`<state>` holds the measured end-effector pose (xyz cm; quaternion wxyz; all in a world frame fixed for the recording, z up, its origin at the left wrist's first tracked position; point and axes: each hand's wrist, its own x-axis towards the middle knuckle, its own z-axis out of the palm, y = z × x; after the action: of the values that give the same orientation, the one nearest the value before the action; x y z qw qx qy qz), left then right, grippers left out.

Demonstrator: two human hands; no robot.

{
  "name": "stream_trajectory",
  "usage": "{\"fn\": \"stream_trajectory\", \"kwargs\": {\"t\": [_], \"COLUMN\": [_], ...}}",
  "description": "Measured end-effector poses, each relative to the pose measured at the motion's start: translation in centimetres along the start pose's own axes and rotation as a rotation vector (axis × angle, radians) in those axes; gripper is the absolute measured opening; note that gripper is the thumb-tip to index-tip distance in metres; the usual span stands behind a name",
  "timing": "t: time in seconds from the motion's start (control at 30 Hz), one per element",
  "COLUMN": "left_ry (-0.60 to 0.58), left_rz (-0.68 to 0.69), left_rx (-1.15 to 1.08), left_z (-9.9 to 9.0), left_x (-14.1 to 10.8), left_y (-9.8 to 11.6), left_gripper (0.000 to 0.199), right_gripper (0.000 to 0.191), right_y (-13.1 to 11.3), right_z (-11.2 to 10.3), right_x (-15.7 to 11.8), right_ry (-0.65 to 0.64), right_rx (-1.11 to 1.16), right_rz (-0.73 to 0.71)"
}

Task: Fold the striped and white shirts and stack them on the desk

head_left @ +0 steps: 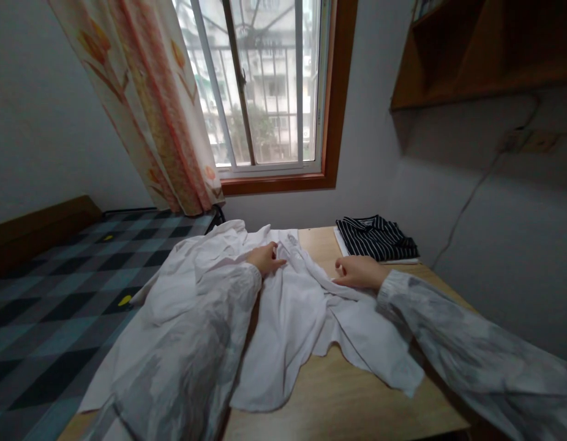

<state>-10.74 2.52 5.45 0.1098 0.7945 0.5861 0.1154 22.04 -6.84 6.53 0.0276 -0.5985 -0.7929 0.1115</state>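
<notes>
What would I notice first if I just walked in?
Probably the white shirt spread over the wooden table, with the person's left hand and right hand at it. Then the bright window behind, and the folded striped shirt at the table's far right.

a loose, mottled grey-and-white fabric left sleeve (pixel 187 343) ends in a gathered cuff (pixel 255 278); to its right, the right sleeve (pixel 467 337) matches; left hand (pixel 266 258) and right hand (pixel 361 272) are bare.

In view are two bare hands (pixel 266 260) (pixel 362 272), two grey-patterned sleeves (pixel 187 343) (pixel 476 346), one white shirt (pixel 288 331), one black-and-white striped shirt (pixel 378 239), one wooden table (pixel 348 398), one plaid-covered bed (pixel 67 294), one floral curtain (pixel 143 104), one window (pixel 272 92), one wall-mounted shelf (pixel 442 70) and one cable (pixel 469 205).
</notes>
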Motion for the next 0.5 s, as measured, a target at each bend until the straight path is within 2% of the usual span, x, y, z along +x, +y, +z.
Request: {"fn": "stream_trajectory", "kwargs": {"t": [0.1, 0.17, 0.23, 0.33, 0.43, 0.5], "left_ry": [-0.073, -0.109, -0.160, -0.234, -0.215, -0.158], "left_rz": [0.068, 0.108, 0.142, 0.204, 0.263, 0.254], "left_rx": [-0.025, -0.042, -0.066, -0.132, -0.174, -0.168], "left_z": [0.3, -0.2, -1.2, -3.4, -5.4, -6.2], "left_x": [0.1, -0.1, -0.6, -1.5, -2.4, -2.9], "left_y": [-0.7, -1.3, -1.9, -2.9, -3.8, -4.1], "left_gripper": [0.019, 0.018, 0.016, 0.016, 0.035, 0.041], "right_gripper": [0.023, 0.013, 0.010, 0.012, 0.015, 0.017], "right_y": [0.3, 0.5, 0.8, 2.0, 3.7, 4.8], "right_z": [1.1, 1.6, 1.4, -0.2, -2.5, -3.5], "right_x": [1.0, 1.3, 1.4, 1.3, 1.1, 0.9], "right_ry": [-0.115, -0.080, 0.054, 0.308, 0.568, 0.717], "right_rx": [0.136, 0.199, 0.174, 0.114, 0.100, 0.093], "right_rz": [-0.047, -0.094, -0.090, -0.007, 0.112, 0.158]}}
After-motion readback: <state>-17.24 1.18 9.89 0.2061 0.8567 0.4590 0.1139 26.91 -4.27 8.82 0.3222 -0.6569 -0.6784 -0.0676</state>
